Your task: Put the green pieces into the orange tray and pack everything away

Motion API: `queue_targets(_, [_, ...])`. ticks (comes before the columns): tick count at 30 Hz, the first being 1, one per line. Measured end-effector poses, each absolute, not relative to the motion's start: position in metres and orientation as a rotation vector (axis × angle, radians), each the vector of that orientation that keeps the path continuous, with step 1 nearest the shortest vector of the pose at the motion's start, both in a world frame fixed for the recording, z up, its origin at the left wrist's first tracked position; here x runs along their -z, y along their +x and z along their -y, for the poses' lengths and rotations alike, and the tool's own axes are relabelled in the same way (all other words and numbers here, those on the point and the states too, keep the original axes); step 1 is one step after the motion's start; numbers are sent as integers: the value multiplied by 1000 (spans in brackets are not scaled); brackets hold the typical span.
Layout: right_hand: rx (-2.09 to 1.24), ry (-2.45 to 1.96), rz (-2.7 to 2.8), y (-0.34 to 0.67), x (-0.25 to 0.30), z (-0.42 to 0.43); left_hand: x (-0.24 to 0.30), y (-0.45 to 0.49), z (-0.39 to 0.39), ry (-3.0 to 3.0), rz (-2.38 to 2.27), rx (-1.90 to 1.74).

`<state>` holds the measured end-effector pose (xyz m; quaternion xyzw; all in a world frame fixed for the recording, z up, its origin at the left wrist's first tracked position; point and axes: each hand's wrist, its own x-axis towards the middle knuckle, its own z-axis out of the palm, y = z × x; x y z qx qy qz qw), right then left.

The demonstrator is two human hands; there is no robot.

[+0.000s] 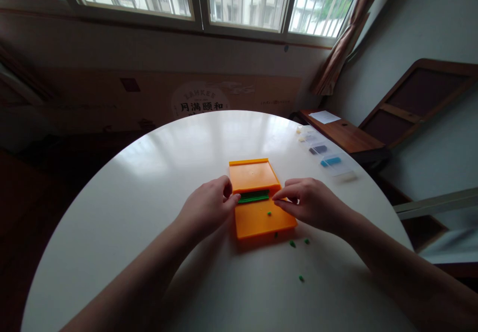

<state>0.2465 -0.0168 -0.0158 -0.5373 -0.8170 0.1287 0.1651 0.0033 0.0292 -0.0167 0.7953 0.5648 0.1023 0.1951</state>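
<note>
An orange flat box (pixel 257 217) with a sliding lid (pixel 252 175) lies in the middle of the round white table (pixel 149 182). The lid is partly drawn back, and a strip of green pieces (pixel 254 197) shows in the gap. My left hand (pixel 207 207) pinches the box's left edge at the gap, fingers curled. My right hand (pixel 308 203) pinches the right edge at the same level. One small green bead (pixel 269 214) rests on the box. A few more green beads (pixel 292 244) lie on the table just in front of it.
Small clear bags with blue (pixel 330 162), dark (pixel 318 149) and pale pieces lie at the table's far right edge. A brown side table (pixel 347 135) with a paper sheet (pixel 324 117) stands beyond, under a window. A wooden frame (pixel 421 98) leans on the right wall.
</note>
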Motion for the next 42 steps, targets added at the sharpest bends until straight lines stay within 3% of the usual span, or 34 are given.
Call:
queue_targets(4, [-412, -1339, 2473, 246, 17, 22, 19, 3, -30, 2239, -1579, -294])
queue_targets(14, [-255, -1395, 2594, 238, 17, 17, 18, 3, -32, 2258, -1568, -281])
queue_targets(24, [-117, -1560, 2413, 247, 29, 4, 19, 4, -33, 2257, -1580, -253])
queue_targets(42, [-182, -1614, 2357, 246, 30, 17, 18, 3, -31, 2231, -1583, -254])
